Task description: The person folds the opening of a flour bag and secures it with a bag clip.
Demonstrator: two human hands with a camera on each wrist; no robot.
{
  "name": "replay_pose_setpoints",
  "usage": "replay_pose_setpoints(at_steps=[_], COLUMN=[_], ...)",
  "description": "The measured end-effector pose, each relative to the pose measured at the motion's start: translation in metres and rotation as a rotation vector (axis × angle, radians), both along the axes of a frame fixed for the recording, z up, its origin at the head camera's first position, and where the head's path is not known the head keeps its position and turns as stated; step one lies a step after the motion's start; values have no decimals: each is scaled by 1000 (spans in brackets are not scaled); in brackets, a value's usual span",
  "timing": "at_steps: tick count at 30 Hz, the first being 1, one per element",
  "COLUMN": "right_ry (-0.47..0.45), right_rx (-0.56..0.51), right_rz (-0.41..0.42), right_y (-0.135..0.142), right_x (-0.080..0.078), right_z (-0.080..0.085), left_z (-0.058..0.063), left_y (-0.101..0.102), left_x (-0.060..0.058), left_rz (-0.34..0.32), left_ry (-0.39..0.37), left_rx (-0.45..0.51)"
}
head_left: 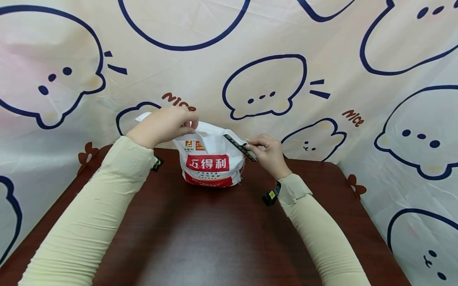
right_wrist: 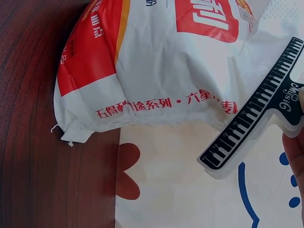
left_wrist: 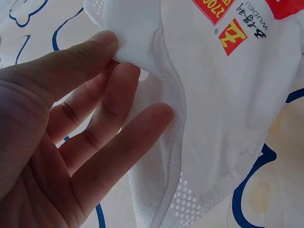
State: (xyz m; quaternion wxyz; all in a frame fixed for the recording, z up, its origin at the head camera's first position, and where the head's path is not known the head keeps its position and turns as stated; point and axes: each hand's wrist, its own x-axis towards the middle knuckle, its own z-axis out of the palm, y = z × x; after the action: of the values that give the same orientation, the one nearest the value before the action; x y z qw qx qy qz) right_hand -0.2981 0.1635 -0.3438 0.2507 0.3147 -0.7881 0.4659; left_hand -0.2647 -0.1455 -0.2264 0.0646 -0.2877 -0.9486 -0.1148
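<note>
A white flour bag [head_left: 214, 143] with red panels and Chinese lettering stands on the table near its back edge. At the bag's upper left, my left hand [head_left: 164, 125] pinches its loose top; in the left wrist view the thumb [left_wrist: 97, 50] and fingers hold the folded white edge. My right hand [head_left: 266, 155] pinches the handle of a piano-key patterned clip [right_wrist: 256, 107], marked "Music". Slanting down to the right, the clip overlaps the bag's upper right side. Most of the right hand is out of the right wrist view.
Under the bag is a dark reddish-brown wooden table [head_left: 214, 238]. Behind it and at both sides hangs a pale cloth [head_left: 200, 75] with blue cartoon outlines, close to the table's back edge. Dark bands with small devices [head_left: 272, 194] sit at both wrists.
</note>
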Motion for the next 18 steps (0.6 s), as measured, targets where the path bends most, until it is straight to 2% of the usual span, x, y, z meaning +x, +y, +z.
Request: replay_pose_setpoints(at_steps=[18], right_ry=[-57], right_rx=[78], right_rz=[-29], right_y=[-4], right_x=[-2], right_z=[11], left_z=[-1], left_y=[0], left_x=[-1], left_rz=[9], left_ry=[2], left_rx=[-4])
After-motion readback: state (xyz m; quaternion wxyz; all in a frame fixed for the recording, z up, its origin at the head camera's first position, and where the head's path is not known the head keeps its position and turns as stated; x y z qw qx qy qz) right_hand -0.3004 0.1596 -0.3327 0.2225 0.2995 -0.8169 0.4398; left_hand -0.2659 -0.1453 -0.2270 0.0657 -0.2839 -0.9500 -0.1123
